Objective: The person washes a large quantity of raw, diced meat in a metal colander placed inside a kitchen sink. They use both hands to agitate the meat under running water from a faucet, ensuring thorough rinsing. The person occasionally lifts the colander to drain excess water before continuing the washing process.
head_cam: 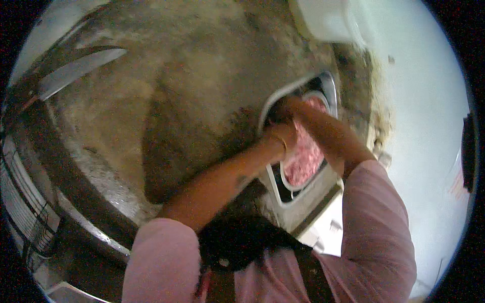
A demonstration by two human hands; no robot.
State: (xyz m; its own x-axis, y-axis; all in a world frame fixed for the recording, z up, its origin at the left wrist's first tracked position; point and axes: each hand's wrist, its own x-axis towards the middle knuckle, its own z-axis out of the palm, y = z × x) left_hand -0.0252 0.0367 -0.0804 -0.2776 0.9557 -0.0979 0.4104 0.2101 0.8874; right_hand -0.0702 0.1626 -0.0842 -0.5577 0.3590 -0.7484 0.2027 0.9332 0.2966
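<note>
Both my hands are over a metal-rimmed tray (330, 81) with a dark inside. In it sits a smaller pale-rimmed pan (290, 185) filled with pink minced matter that looks like ground meat (305, 159). My left hand (279, 133) reaches in from the lower left, at the tray's left side. Just beyond it, my right hand (290, 108) crosses over the pan from the right, near its far end. The fingers of both hands are blurred and lost in shadow, so what they grip is hidden.
A large knife (83, 72) lies at the far left of the worn brown worktop (197, 75). A white container (326, 19) stands at the back right, beside a pale wall (420, 113). Left of the worktop's edge is a slatted white object (26, 200).
</note>
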